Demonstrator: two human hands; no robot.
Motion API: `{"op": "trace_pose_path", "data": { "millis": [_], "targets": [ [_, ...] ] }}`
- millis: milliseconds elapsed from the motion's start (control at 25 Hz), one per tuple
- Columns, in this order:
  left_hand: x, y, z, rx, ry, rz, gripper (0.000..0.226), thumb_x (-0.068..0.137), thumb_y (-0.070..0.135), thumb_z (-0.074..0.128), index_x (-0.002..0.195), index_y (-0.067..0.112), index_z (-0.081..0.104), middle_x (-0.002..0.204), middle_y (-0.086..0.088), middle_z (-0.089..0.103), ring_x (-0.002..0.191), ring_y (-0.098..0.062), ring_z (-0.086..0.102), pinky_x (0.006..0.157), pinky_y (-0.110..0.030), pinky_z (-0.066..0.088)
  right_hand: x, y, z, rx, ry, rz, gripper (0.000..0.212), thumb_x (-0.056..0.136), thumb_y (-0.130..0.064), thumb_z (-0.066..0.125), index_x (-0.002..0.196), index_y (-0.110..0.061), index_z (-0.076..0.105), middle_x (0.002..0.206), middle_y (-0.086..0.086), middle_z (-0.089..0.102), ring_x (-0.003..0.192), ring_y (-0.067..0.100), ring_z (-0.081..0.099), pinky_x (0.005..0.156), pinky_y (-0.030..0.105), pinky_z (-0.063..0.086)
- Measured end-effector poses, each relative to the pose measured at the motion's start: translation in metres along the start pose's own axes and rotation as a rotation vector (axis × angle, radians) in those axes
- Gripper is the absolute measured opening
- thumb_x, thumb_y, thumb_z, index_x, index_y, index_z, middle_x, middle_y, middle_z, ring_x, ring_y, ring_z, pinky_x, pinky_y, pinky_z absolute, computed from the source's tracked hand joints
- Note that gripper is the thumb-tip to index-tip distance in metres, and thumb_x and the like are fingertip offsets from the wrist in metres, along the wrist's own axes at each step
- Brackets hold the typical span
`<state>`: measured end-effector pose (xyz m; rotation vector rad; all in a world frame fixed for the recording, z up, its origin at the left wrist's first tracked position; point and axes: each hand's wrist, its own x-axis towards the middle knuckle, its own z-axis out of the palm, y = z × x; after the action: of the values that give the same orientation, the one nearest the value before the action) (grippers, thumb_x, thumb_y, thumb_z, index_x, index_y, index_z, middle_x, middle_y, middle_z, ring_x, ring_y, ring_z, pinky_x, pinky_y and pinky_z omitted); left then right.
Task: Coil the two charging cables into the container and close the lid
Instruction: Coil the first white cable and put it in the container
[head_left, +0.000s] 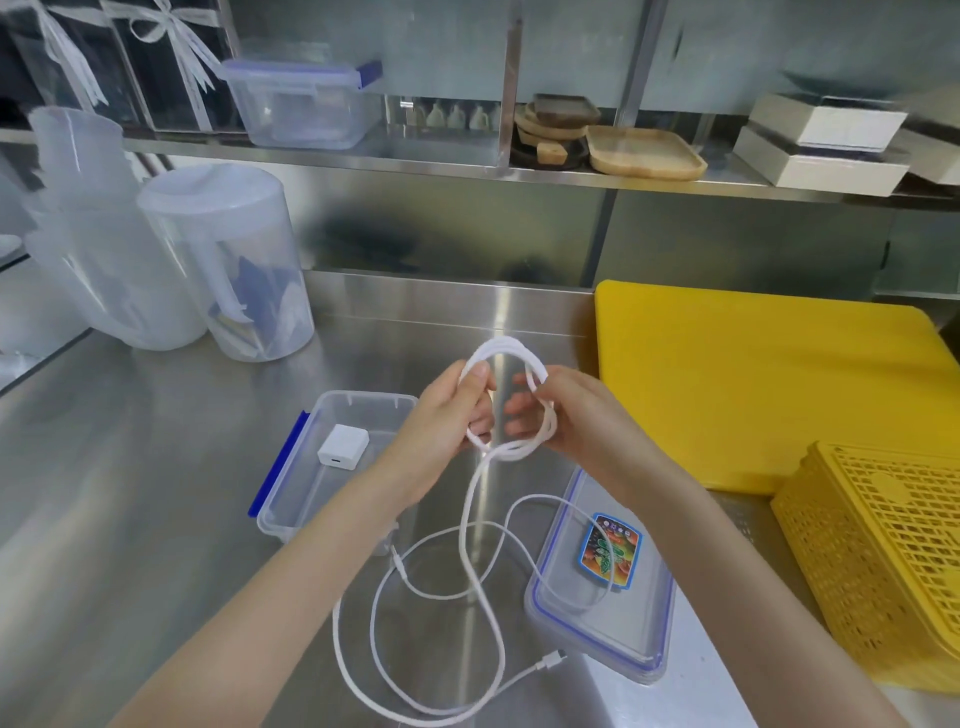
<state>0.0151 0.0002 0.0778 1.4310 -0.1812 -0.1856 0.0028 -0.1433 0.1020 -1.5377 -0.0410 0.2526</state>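
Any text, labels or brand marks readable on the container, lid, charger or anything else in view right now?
None can be read.
Sticker on the lid: colourful print, too blurred to read.
Charger block in the container: no marking visible.
Shelf boxes: no text visible.

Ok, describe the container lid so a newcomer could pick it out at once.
Start at the big yellow cutting board on the right of the steel counter. Just in front of its near left corner lies the lid, flat on the counter beside the open container. It is the only clear flat piece with a blue seal line round its edge and a colourful sticker, and a thin white cable loops over it.
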Motion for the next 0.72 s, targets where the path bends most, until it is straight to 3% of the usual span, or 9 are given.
{"op": "trace_pose_path", "data": {
  "millis": [80,120,240,320,480,600,720],
  "targets": [
    [-0.002,0.0,-0.005,0.24,-0.117,-0.006,0.028,0.098,0.02,0.033,0.074,0.016,0.046,0.048,0.012,0.033,0.043,-0.003,0.031,0.052,-0.019,0.031,-0.002,-0.001,-0.006,-0.269,-0.014,-0.055,0.021,0.088,-0.018,0.048,0.107,-0.019,0.056,0.076,-0.007,0.068,0.067,0.007,0.067,0.071,0.023,0.054],
    [-0.004,0.001,-0.006,0.336,-0.188,-0.013,0.027,0.098,0.018,0.034,0.075,0.017,0.047,0.051,0.01,0.034,0.043,-0.002,0.032,0.052,-0.018,0.031,-0.002,-0.003,-0.007,-0.389,-0.035,-0.08,0.018,0.089,-0.024,0.048,0.105,-0.021,0.055,0.075,-0.007,0.066,0.066,0.006,0.065,0.07,0.022,0.052],
    [-0.008,0.004,-0.005,0.53,-0.308,-0.047,0.016,0.097,0.02,0.038,0.085,0.025,0.048,0.057,0.006,0.039,0.047,-0.002,0.038,0.055,-0.016,0.037,-0.002,-0.005,-0.005,-0.668,-0.125,-0.056,0.022,0.091,-0.038,0.045,0.079,-0.021,0.052,0.059,-0.005,0.054,0.051,0.007,0.052,0.053,0.017,0.043],
    [-0.008,0.005,-0.005,0.556,-0.277,-0.056,0.008,0.095,0.025,0.043,0.087,0.025,0.045,0.06,0.004,0.046,0.049,0.0,0.044,0.061,-0.017,0.04,-0.001,-0.001,-0.004,-0.65,-0.112,-0.066,0.028,0.091,-0.037,0.046,0.07,-0.018,0.052,0.052,-0.005,0.047,0.043,0.004,0.045,0.046,0.014,0.039],
    [-0.009,0.008,-0.008,0.413,-0.161,-0.02,0.014,0.094,0.023,0.045,0.083,0.017,0.049,0.068,0.004,0.055,0.063,-0.006,0.052,0.077,-0.03,0.047,-0.001,0.004,-0.007,-0.37,0.022,-0.077,0.032,0.091,-0.029,0.049,0.061,-0.018,0.053,0.044,-0.008,0.045,0.04,0.007,0.045,0.048,0.021,0.041],
    [-0.012,0.01,-0.007,0.567,-0.233,0.035,0.015,0.095,0.022,0.042,0.081,0.02,0.047,0.068,0.005,0.054,0.068,-0.012,0.048,0.07,-0.022,0.043,-0.004,0.003,-0.011,-0.467,-0.124,0.02,0.038,0.091,-0.032,0.044,0.058,-0.02,0.057,0.048,-0.005,0.057,0.043,0.011,0.054,0.049,0.021,0.045],
    [-0.013,0.012,-0.007,0.59,-0.298,0.025,0.015,0.095,0.019,0.043,0.08,0.022,0.047,0.069,0.006,0.054,0.062,-0.002,0.049,0.063,-0.012,0.042,-0.006,0.0,-0.014,-0.597,-0.181,-0.035,0.038,0.091,-0.04,0.046,0.059,-0.024,0.06,0.045,-0.008,0.058,0.044,0.005,0.055,0.048,0.013,0.044]
  ]
}}
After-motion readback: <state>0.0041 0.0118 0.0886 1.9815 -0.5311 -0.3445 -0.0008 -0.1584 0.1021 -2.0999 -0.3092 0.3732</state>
